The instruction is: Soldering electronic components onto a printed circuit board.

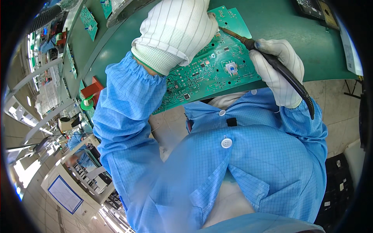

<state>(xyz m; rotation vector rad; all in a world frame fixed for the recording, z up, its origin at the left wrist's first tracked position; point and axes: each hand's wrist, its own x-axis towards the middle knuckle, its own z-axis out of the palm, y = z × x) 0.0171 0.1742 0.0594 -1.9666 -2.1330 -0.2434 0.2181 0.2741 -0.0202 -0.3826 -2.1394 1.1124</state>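
Note:
A large green circuit board [202, 79] lies at the near edge of the bench, covered with small components and bearing a white square part with a blue centre [231, 68]. My right hand [281, 66], in a white glove, is closed round the black handle of a soldering iron [272, 58]. Its tip points left at the board's upper part, right beside my left fingers. My left hand [176, 31], in a white striped glove, rests over the board's upper left. Its fingers curl in and down; what they hold is hidden. A thin wire hangs by the board's lower left edge.
The green bench [311, 58] curves round. More circuit boards [89, 22] stand along the left, near a red holder [92, 88] and a green spool [87, 103]. A grey rounded rim [126, 11] hangs at the top. Dark equipment [316, 11] sits at the far right.

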